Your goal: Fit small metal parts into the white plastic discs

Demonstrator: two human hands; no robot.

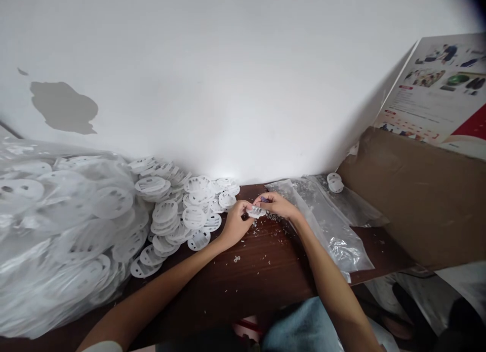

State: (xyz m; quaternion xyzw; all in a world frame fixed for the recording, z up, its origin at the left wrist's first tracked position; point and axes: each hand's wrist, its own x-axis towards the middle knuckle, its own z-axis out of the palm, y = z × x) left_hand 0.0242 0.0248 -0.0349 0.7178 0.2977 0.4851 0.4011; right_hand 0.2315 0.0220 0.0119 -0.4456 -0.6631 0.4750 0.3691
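My left hand (237,224) grips a white slotted disc (256,211) by its left edge, above the dark brown table (243,276). At the disc's right side is my right hand (278,205), its fingers pinched together near a small purple-blue item (265,200). Whether that item is held or part of the fingertips' covering cannot be made out. Small metal pieces (272,217) lie scattered under and beside the hands. Left of my left hand, many white slotted discs (194,217) are heaped in overlapping stacks.
A large clear plastic bag (68,230) full of white discs fills the left side. Flattened clear bags (334,230) lie right of my hands, with white discs (335,183) near their back edge. A cardboard panel (421,195) and printed poster (440,89) stand at the right.
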